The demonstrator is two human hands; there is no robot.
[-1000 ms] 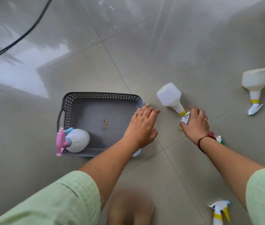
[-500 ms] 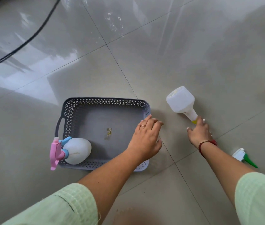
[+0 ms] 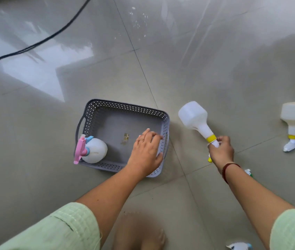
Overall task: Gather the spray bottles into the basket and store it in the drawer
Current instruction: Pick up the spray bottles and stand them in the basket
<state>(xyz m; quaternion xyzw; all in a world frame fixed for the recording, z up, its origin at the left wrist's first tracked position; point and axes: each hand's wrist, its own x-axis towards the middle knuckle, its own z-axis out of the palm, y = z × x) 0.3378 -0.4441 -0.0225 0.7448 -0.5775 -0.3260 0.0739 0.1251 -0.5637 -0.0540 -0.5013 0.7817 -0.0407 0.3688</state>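
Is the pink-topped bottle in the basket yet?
In: the pink-topped bottle lies on its side in the grey basket's near-left corner.

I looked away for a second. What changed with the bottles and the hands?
The right hand closed around the neck of the yellow-collared bottle and is raising it off the floor. The left hand shifted slightly over the basket rim. The pink-trigger bottle stays in the basket.

Grey lattice-patterned basket [image 3: 128,108], white bottle [image 3: 194,118] with yellow collar, pink-and-blue sprayer [image 3: 81,148], pale green sleeves [image 3: 62,230]
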